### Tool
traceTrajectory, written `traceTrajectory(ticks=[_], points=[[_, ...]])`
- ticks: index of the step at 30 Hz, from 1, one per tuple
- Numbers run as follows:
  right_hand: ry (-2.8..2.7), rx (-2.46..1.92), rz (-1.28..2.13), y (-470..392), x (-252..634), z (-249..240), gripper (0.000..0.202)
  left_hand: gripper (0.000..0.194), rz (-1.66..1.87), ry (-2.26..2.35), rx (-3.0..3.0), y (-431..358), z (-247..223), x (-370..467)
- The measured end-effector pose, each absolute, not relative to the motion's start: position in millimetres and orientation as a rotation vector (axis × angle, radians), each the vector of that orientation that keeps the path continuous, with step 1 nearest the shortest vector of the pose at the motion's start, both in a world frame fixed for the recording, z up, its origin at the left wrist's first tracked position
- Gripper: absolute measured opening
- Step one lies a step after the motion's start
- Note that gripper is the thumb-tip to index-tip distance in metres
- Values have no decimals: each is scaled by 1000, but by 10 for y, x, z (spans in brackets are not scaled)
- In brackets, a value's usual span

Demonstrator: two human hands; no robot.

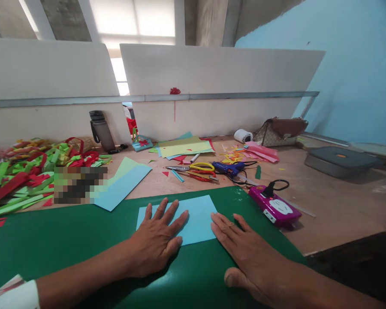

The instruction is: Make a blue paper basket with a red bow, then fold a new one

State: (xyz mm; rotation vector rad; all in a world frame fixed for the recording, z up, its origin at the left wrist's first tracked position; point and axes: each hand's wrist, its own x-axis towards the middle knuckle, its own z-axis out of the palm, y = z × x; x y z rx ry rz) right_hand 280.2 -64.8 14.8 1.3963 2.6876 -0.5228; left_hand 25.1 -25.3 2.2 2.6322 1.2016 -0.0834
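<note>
A light blue sheet of paper lies flat on the green mat. My left hand rests palm down over the sheet's left part, its fingers spread. At the sheet's right edge, my right hand lies with its fingertips on the paper and its thumb apart on the mat side. Neither hand grips anything. Beyond the mat are yellow-handled scissors, an orange-handled pair and a blue glue gun.
Green and red paper strips heap at the left, near blue and green sheets and a dark bottle. A purple power strip, a grey lidded box and a handbag stand at the right.
</note>
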Motion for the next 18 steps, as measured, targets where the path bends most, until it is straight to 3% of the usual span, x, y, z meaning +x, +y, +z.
traceTrajectory(ticks=[6, 14, 18], points=[[2749, 1254, -362, -572, 2800, 205, 74, 49, -78, 731, 2738, -226, 154, 233], [2948, 1170, -83, -542, 2808, 171, 57, 47, -103, 632, 2728, -244, 213, 84], [3037, 1261, -111, -518, 2779, 188, 27, 47, -81, 672, 2715, -270, 189, -22]])
